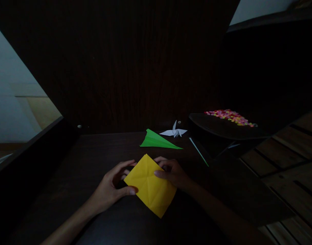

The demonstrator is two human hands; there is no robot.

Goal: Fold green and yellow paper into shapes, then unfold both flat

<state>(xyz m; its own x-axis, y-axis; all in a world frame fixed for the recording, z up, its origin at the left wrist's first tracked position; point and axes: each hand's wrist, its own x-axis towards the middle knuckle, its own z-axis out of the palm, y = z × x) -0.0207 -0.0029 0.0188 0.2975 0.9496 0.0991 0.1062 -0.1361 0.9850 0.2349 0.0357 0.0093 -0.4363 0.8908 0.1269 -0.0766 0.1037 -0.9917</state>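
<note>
Yellow paper square (151,185) on dark bench (94,160), near front centre, turned diamond-wise, creased across both diagonals and more. Held between both hands. Left hand (112,187) at left corner: thumb pressing on top near the lower-left edge, fingers curled over the upper-left edge, grip pinching the paper. Right hand (172,173) at right corner: thumb on top face, fingers behind upper-right edge, grip likewise pinching the paper. Lower corner hanging free toward the camera, maybe lifted slightly off the bench; hard to tell in this light.

Handling, judged: very light, thin, floppy, stiffened only along creases. Tears or dents easily, takes stray creases if squeezed. Not slippery on fingertips. Best taken at corners or edges with a light pinch, or pressed flat against the bench along a crease.

Behind: green folded paper (158,140), pointed, flat on bench. White paper crane (174,132) just beyond it, near but apart. Thin green strip (199,152) lying to the right. Dark tray (222,127) further right carrying small multicoloured bits (230,116); too small to identify.

Hidden or unclear: scene very dark, bench edges lost in shadow. Fingertips behind the sheet not visible. Forearms cut off at the bottom edge. Underside of yellow sheet unseen. Right side wooden slats, dim.
</note>
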